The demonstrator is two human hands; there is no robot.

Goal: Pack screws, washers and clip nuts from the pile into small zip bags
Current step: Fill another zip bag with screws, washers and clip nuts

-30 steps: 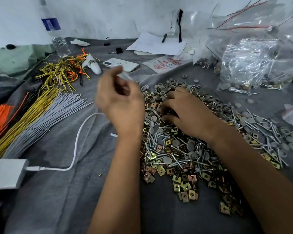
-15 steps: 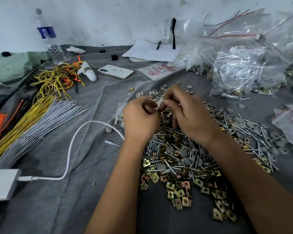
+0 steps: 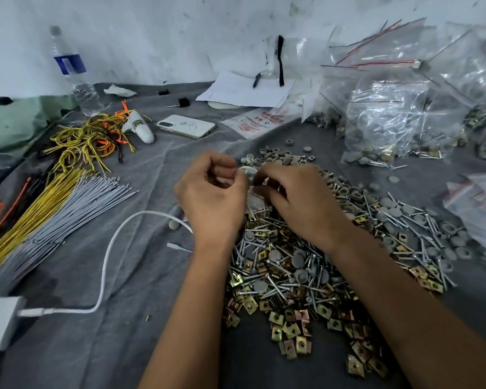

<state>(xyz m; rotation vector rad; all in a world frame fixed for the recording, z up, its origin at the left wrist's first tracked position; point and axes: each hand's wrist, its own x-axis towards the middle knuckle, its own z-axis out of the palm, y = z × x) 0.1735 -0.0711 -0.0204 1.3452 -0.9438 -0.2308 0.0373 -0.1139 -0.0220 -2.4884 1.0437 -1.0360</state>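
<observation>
A wide pile of screws, grey washers and brass clip nuts lies on the grey cloth. Above its far left part my left hand and my right hand meet, both with curled fingers pinching a small clear zip bag between them. The bag hangs between the two hands and is mostly hidden by them; a few grey parts show through it. Its mouth sits at my fingertips.
Filled clear zip bags are heaped at the back right. A phone, papers and a water bottle lie at the back. Bundles of yellow, grey and orange cable ties lie left, with a white cable and box.
My left hand came down from mid-air with the small bag to meet my right hand, which left the pile. Both now hold the bag over the pile.
</observation>
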